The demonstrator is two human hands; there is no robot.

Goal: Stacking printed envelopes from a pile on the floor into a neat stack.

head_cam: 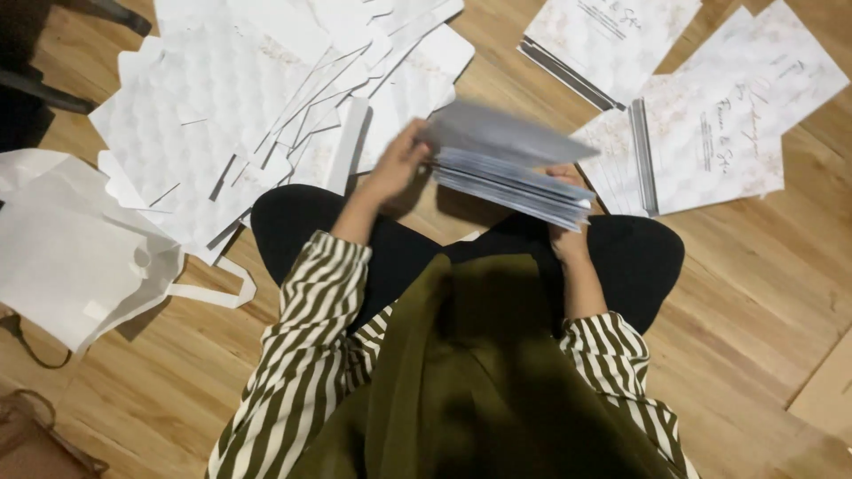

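Olive cloth (479, 390) fills the nearest part of the view, hanging down the person's front between two sleeves (302, 355) striped olive and white. Beyond it lie crossed legs in black (399, 239), and above them is the stack of white cards (515, 182), the landmark for all else. The stack is held off the wooden floor (754, 284), roughly level, over the knees. The right hand (568, 217) is under the stack's right end, fingers curled up around its edge (most of the palm is hidden by the cards), so it is closed about the stack. The left hand (399, 164) is at the stack's left end, fingers bent and touching the top card (501, 133), which is lifted and tilted clear of the rest and blurred; whether it is pinched or only pushed I cannot tell.

Left of the stack and nearer the viewer, a white fabric bag (80, 257) with a loop handle lies flat on the floor. Farther off, left of the stack, is a loose heap of white embossed sheets (231, 106), overlapping at many angles. Right of the stack and beyond it lie printed cards with a pale marbled pattern (710, 133), fanned in piles, one more pile (603, 35) at the far edge.
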